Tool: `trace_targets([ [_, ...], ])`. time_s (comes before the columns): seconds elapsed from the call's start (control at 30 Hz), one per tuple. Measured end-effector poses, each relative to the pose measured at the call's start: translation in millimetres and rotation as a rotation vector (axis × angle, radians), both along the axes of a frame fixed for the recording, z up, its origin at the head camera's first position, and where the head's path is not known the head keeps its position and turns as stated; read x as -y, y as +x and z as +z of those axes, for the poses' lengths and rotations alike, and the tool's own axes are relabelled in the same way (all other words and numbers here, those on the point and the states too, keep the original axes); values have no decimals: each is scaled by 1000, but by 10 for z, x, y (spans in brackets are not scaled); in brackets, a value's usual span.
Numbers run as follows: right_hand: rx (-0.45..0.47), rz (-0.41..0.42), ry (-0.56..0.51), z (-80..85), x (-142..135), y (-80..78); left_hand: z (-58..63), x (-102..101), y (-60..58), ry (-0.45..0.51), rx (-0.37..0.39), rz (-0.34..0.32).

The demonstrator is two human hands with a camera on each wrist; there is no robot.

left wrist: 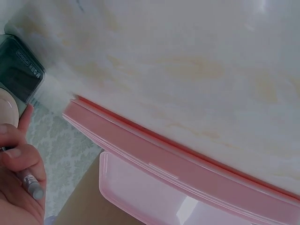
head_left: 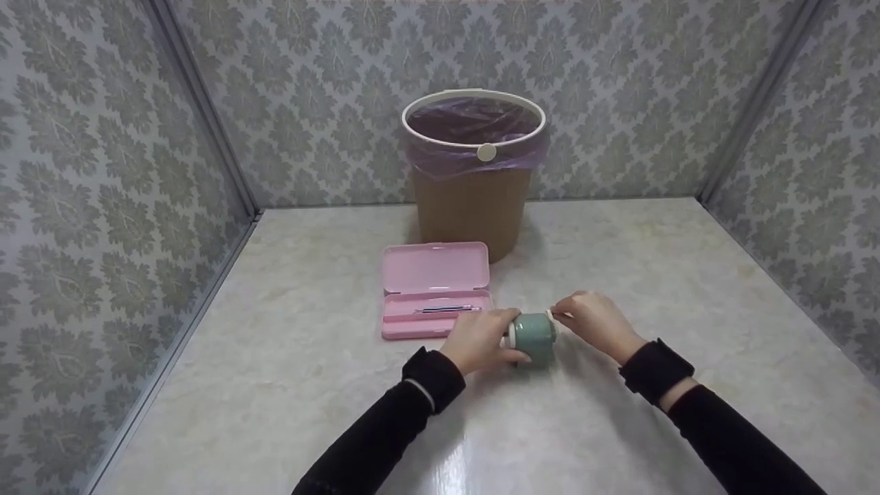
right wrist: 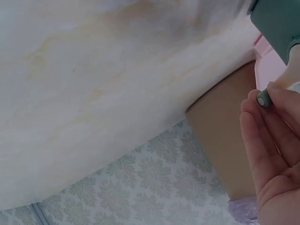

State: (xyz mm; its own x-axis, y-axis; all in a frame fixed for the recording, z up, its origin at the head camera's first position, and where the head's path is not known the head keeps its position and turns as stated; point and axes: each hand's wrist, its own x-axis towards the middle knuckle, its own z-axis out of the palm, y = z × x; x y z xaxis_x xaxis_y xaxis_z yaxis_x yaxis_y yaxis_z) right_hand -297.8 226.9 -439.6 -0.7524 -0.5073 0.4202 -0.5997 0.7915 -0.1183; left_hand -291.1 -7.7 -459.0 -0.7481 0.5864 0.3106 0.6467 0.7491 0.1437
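A green pencil sharpener (head_left: 535, 330) with a cream front is held sideways over the table, its dark see-through drawer (left wrist: 19, 65) showing in the left wrist view. My left hand (head_left: 481, 340) is at the cream front, with fingers on either side of it. Curled fingers of that hand hold a pencil, its grey end (left wrist: 35, 190) sticking out toward the palm; the other end is hidden. On the opposite side, my right hand (head_left: 595, 323) pinches the green knob (right wrist: 264, 99) of the cream crank (right wrist: 291, 70) between thumb and fingers.
An open pink pencil case (head_left: 436, 268) with pencils (head_left: 447, 309) inside lies beside my left hand. Behind it stands a brown bin (head_left: 471, 206) lined with a purple bag (head_left: 474, 161). Patterned walls (head_left: 330, 103) border the marbled table (head_left: 309, 412).
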Motion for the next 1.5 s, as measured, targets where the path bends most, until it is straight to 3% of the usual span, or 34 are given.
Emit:
trace_targets([
  [0.33,60,3,34,-166,-37,79,33,-10,36,-12,25,20],
  [0.7,135,58,-25,-269,-121,331,50,-29,25,-9,32,32],
  [0.97,71,102,-59,-283,-160,471,52,-50,26,-18,27,32],
  [1.5,-50,179,-8,-46,-191,608,29,-24,25,-1,39,31],
])
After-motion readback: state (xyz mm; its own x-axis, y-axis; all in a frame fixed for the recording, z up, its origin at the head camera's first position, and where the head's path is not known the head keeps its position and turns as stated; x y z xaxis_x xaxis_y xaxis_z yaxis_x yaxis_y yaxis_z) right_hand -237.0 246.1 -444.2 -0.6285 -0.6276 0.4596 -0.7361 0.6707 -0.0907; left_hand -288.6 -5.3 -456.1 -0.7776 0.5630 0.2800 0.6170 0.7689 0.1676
